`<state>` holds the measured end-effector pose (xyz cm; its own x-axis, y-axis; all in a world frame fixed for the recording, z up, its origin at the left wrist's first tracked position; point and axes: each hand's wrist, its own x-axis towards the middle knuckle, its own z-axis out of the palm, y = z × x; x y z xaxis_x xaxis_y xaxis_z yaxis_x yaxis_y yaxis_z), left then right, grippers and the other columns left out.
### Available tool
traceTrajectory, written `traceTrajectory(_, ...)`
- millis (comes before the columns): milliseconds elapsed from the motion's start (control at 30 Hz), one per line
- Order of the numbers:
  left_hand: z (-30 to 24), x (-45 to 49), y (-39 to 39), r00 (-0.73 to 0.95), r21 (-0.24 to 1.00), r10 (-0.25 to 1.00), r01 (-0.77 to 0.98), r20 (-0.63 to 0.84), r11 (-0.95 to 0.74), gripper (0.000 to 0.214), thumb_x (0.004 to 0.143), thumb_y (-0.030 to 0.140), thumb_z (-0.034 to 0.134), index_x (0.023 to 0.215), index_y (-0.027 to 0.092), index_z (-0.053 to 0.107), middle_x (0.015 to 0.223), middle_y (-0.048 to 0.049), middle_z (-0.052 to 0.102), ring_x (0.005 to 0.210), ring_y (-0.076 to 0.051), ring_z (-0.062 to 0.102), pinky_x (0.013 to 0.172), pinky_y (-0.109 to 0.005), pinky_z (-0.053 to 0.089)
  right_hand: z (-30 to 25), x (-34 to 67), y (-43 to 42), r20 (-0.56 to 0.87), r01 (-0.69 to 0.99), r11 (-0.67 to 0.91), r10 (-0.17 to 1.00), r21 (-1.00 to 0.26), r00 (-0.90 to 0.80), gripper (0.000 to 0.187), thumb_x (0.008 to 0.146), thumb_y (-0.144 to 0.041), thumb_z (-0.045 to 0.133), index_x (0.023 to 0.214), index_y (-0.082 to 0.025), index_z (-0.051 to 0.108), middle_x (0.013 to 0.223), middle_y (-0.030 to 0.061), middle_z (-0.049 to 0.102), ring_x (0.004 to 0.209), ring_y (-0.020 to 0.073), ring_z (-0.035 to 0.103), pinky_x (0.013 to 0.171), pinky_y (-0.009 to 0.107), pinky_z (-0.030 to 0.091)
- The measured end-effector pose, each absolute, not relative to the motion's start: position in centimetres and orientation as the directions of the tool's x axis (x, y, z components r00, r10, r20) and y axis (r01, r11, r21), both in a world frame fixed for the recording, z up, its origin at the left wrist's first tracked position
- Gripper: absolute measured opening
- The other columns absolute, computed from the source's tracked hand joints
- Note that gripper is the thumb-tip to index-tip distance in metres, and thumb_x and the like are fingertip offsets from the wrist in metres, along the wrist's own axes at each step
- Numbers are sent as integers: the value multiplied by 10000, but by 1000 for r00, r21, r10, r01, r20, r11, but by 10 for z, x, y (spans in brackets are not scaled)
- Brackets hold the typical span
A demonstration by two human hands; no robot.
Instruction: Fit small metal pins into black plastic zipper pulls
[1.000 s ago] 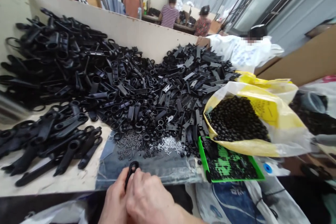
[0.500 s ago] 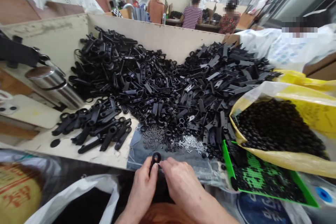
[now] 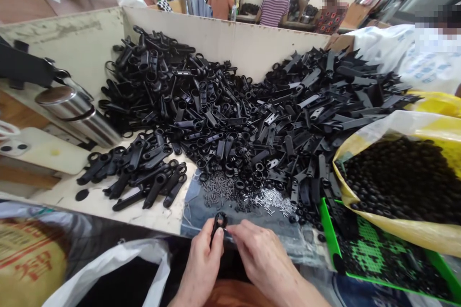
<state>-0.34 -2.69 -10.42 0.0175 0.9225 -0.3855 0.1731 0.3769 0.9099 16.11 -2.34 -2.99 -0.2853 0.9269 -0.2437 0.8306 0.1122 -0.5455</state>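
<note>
My left hand [image 3: 202,261] is closed around a black plastic lever with a ring end [image 3: 218,223], held upright at the near table edge. My right hand [image 3: 260,254] pinches at the same lever from the right, fingertips by the ring. Both hands hover over a piece of denim cloth [image 3: 201,208] strewn with small metal pins [image 3: 272,200] and black rings [image 3: 239,184]. Behind lies a big heap of black plastic levers [image 3: 230,105].
A yellow bag of black beads [image 3: 399,177] sits at right above a green tray [image 3: 374,254]. A row of assembled levers [image 3: 140,172] lies at left, near a steel flask [image 3: 79,115] and a phone [image 3: 21,148]. Several people work behind the partition [image 3: 223,45].
The view swung left and settled, bringing the flask and phone into sight. My hands stayed together on the lever, the right hand sliding from over the left to its right side.
</note>
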Motion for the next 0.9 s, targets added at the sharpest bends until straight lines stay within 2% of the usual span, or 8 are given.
traceTrajectory(233,-100,-4,-23,49,901,913,195,-404,388,417,890,550,610,1083,191,704,778,-28,672,697,-204,616,564,-262,467,-20,161,-13,-290,886,184,900,-426,-326,309,979,-104,504,1129,-273,714,929,14,734,733,196,733,590,284,417)
traceTrajectory(333,-93,-3,-20,53,903,926,246,-374,351,369,904,511,592,1059,193,694,760,-31,681,696,-217,633,562,-268,463,-17,160,-9,-326,891,231,871,-392,-369,307,931,-54,526,1100,-236,708,935,22,732,764,194,723,614,287,422)
traceTrajectory(467,-80,-1,-16,95,895,949,370,-302,248,257,928,439,536,922,218,667,752,-42,708,687,-230,659,626,-299,485,-12,160,0,-328,876,366,824,-316,-462,239,878,-30,558,993,-169,716,893,52,731,736,211,701,599,312,421)
traceTrajectory(633,-78,-1,-14,143,867,942,453,-302,209,273,950,426,463,985,230,650,876,-68,764,843,-267,720,755,-327,507,0,158,10,-326,816,517,748,-259,-578,130,912,-86,620,836,-125,717,791,82,719,645,211,663,517,319,394)
traceTrajectory(800,-96,-4,-10,99,884,922,339,-373,322,369,848,524,590,1024,215,689,969,-67,782,956,-284,715,824,-328,528,6,150,4,-331,841,493,774,-223,-541,97,922,-68,627,894,-110,710,808,76,709,636,208,649,447,313,372)
traceTrajectory(867,-98,-6,-7,65,888,905,237,-420,395,416,752,541,701,988,199,705,904,-50,773,915,-268,709,786,-304,538,9,154,-5,-323,877,414,818,-243,-475,75,908,-85,642,927,-124,703,841,70,714,653,215,663,464,311,401)
traceTrajectory(900,-95,-7,-5,44,879,889,177,-456,442,445,714,544,746,983,192,708,844,-33,755,834,-238,697,719,-278,535,11,159,-10,-303,893,358,849,-272,-432,85,902,-95,644,947,-140,701,862,63,720,666,217,673,492,309,426)
